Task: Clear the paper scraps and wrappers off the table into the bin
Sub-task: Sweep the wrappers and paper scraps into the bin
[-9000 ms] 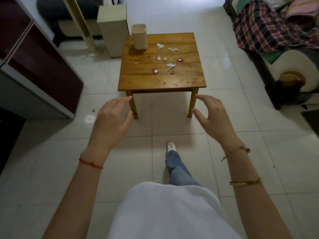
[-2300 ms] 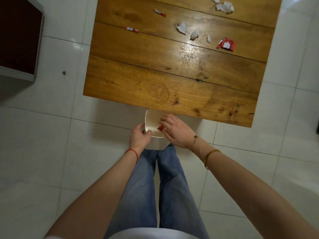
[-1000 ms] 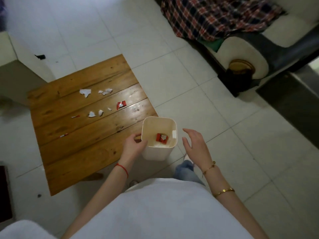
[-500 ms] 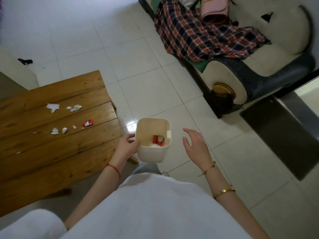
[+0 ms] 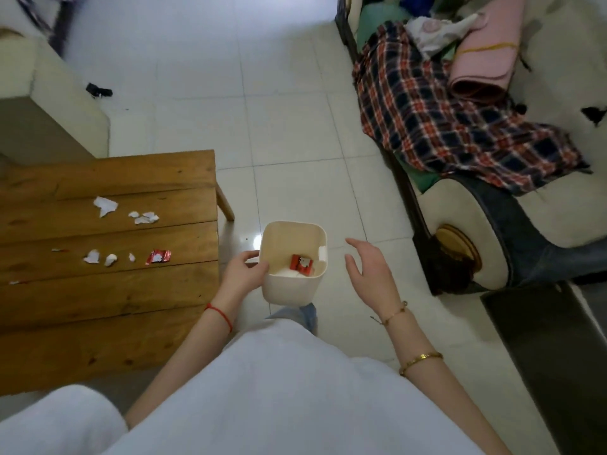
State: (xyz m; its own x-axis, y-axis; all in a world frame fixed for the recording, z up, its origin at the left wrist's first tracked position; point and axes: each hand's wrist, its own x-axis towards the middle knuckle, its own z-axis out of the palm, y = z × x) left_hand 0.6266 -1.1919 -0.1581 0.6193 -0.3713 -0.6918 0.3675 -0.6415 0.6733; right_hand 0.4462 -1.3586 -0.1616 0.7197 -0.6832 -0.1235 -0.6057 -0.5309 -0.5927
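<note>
My left hand (image 5: 243, 274) grips the near-left rim of the cream bin (image 5: 289, 234), held in the air just right of the wooden table (image 5: 108, 300). Inside the bin lie a red wrapper (image 5: 301, 265) and some white paper. My right hand (image 5: 369, 271) hovers open to the right of the bin, not touching it. On the table lie a red wrapper (image 5: 158, 257), several white paper scraps (image 5: 104, 205) (image 5: 144, 217) (image 5: 100, 257), and two small red-and-white bits (image 5: 59, 249) (image 5: 17, 282) near the left edge.
A sofa (image 5: 486, 218) with a plaid blanket (image 5: 443, 119) and pink cloth (image 5: 483, 57) stands at the right. A dark mat (image 5: 551, 349) lies at the lower right. A beige box (image 5: 42, 113) stands behind the table. Tiled floor (image 5: 282, 119) stretches ahead.
The view has swung right and the table has slid to the left edge. My left hand still holds the bin, now beside the table's right side; my right hand stays open next to it.
</note>
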